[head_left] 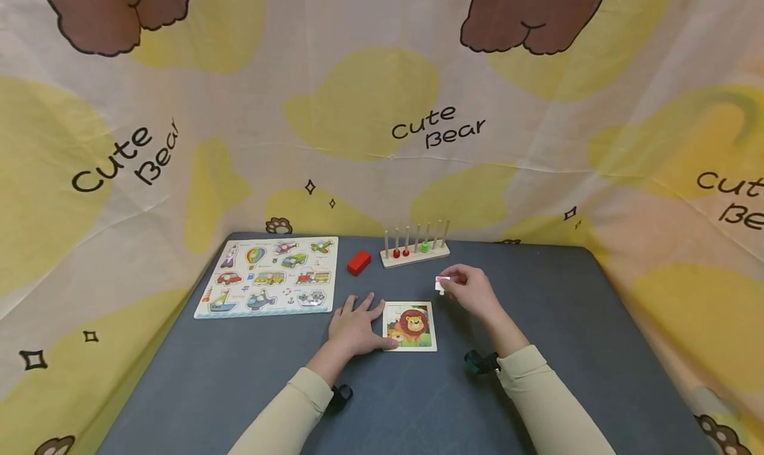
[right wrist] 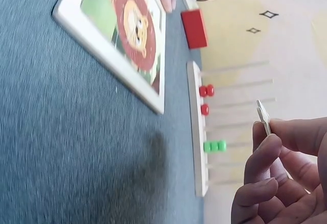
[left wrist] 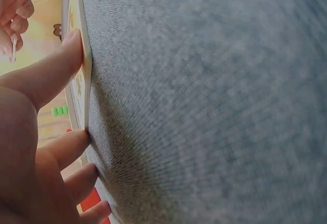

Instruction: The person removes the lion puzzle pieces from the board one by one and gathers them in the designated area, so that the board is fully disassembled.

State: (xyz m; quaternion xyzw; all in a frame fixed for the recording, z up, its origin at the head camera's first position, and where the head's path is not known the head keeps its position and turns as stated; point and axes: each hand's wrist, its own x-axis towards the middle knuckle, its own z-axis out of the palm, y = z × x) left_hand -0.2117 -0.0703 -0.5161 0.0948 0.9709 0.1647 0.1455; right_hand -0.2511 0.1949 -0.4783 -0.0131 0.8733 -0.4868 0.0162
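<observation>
The lion puzzle (head_left: 414, 325) lies between the spread left hand (head_left: 355, 327) and right hand (head_left: 473, 292) pinching a piece (head_left: 441, 285).

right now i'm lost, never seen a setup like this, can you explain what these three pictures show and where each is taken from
There is no machine here, just a person's two bare hands. The wide picture comes from a camera worn on the head, looking forward and down. The other two come from cameras on the left and right wrists, so the scene looks turned sideways.

On the dark blue-grey table lie a white rectangular board with colourful vehicle pictures, a red rectangular block, a pale wooden peg stand with red and green beads, and a square, white-edged lion picture.

The left hand rests its thumb on the lion picture's edge. The right hand pinches a small, flat pink-and-white piece above the table.
</observation>
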